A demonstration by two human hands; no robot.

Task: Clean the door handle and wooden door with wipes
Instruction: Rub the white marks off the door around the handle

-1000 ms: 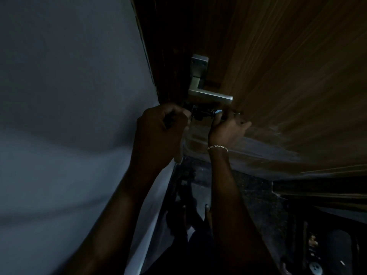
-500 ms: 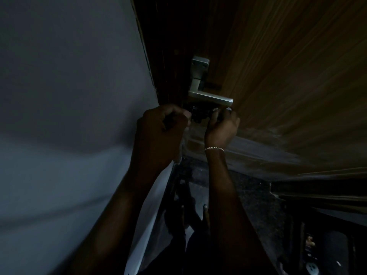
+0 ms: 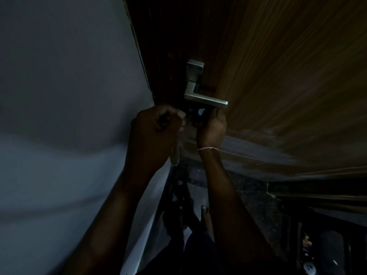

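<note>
1. The brushed silver lever door handle (image 3: 205, 100) stood out from the brown wood-grain door (image 3: 288, 86), close to the door's dark left edge and beside a plain grey wall (image 3: 59, 96).
2. The left hand (image 3: 156, 126) was curled into a fist just below and left of the handle; a pale strip, possibly a wipe, hung beneath it, but the scene was too dark to say what the fist enclosed.
3. The right hand (image 3: 213, 126), with a thin silver chain bracelet (image 3: 207, 149) at the wrist, was raised under the lever, its fingers bent around a small dark fitting (image 3: 196, 116) there; whether they pinched a wipe could not be told.
4. The step in hand appeared to be cleaning the underside of the lever and the fitting below it.
5. To do it well, the wipe should probably be folded over a fingertip and drawn along the lever's lower face and into its corner, while the other hand steadied the lever against turning.
6. Pale smears showed on the door's lower panel, so the wood seemingly needed long strokes along the grain afterwards.
</note>
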